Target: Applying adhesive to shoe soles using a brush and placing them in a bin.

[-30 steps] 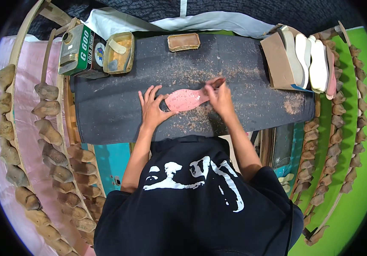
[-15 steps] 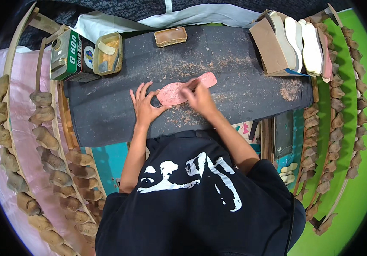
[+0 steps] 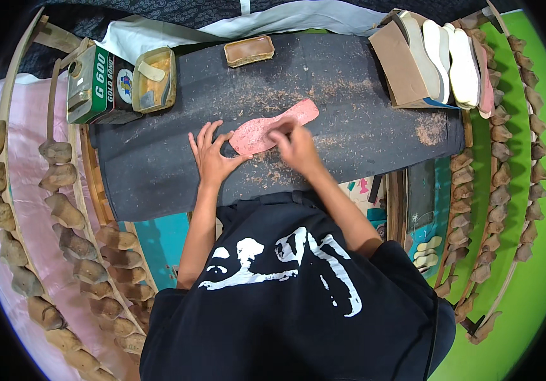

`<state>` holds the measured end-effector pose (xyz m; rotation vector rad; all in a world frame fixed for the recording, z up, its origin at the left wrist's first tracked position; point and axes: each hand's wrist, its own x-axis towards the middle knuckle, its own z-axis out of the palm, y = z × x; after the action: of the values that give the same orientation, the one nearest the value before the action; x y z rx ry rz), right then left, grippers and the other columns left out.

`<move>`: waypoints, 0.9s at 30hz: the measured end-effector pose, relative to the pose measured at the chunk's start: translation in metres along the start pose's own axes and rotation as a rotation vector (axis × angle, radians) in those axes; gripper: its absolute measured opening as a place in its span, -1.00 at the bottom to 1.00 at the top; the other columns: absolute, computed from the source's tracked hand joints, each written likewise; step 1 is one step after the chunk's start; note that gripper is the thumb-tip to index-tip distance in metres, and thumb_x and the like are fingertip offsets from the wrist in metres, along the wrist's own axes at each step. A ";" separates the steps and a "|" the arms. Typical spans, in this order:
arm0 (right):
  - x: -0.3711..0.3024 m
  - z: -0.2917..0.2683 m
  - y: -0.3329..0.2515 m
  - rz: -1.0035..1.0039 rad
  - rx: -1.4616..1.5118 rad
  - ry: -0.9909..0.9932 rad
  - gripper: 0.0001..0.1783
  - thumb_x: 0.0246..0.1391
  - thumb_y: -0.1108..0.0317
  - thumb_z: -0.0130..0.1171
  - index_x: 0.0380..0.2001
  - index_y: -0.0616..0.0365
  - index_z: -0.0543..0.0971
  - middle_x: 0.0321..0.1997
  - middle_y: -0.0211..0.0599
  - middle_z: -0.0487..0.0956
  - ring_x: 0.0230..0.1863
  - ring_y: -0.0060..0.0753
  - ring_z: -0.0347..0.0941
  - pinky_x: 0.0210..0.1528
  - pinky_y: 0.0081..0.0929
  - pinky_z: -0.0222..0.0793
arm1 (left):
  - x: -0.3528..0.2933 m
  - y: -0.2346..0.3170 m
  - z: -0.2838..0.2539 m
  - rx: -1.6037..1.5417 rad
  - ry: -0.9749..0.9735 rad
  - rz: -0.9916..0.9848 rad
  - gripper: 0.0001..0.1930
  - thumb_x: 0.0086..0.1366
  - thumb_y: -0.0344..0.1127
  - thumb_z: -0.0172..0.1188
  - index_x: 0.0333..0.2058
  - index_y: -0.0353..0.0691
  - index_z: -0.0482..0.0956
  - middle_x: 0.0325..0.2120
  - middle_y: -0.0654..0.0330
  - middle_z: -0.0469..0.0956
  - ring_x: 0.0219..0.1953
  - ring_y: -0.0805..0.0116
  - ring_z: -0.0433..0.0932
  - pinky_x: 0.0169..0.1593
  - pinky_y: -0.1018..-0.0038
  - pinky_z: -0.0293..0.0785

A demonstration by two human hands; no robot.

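A pink shoe sole (image 3: 254,133) lies slantwise on the dark cloth-covered table (image 3: 152,159), its broad end toward my left hand (image 3: 214,157). Thumb and index finger of that hand clasp the broad end from either side, while the other fingers spread over the cloth. Over the middle of the sole is my right hand (image 3: 299,151), closed like a fist and smeared by motion. Something dark shows at its front, too blurred to name. Pale brown shavings (image 3: 266,106) are scattered around the sole.
At the far left stand a green-and-white metal can (image 3: 92,82) and a tray (image 3: 154,79) with a spatula-like piece. A small brown-filled dish (image 3: 249,51) sits at the back. A cardboard box (image 3: 397,66) of soles stands at the far right. Racks of wooden shoe lasts (image 3: 63,209) flank both sides.
My right hand has shifted slightly toward me over the sole. My left hand keeps its hold on the broad end. The whole view has moved a little.
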<state>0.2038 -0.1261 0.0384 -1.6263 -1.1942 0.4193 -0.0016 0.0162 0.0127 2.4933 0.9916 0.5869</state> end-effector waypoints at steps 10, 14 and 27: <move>0.040 -0.086 0.014 0.222 -0.106 0.478 -0.83 0.29 0.44 0.28 -0.16 0.29 0.52 -0.30 -0.07 0.73 -0.29 -0.15 0.73 -0.19 -0.27 0.60 | -0.002 -0.001 0.000 0.000 -0.001 -0.011 -0.28 -0.29 0.31 0.66 -0.14 0.05 0.78 0.28 0.27 0.48 0.46 0.08 0.26 0.56 -0.24 -0.27; 0.003 -0.025 0.010 0.163 -0.356 0.201 -0.83 0.25 0.40 0.31 -0.23 0.22 0.52 -0.37 -0.06 0.66 -0.33 -0.09 0.70 -0.26 -0.21 0.56 | 0.000 0.002 -0.001 0.006 0.002 -0.016 -0.29 -0.28 0.30 0.66 -0.15 0.05 0.79 0.28 0.28 0.49 0.46 0.09 0.26 0.56 -0.23 -0.26; 0.034 -0.063 0.017 0.120 -0.186 0.210 -0.82 0.24 0.37 0.36 -0.26 0.24 0.59 -0.35 -0.06 0.71 -0.36 -0.14 0.72 -0.27 -0.33 0.62 | -0.001 0.002 -0.002 -0.007 0.002 -0.027 -0.27 -0.28 0.28 0.67 -0.11 0.03 0.79 0.29 0.30 0.49 0.46 0.10 0.27 0.57 -0.23 -0.25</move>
<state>0.2744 -0.1298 0.0583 -1.8586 -1.0042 0.2102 -0.0027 0.0146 0.0154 2.4696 1.0204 0.5841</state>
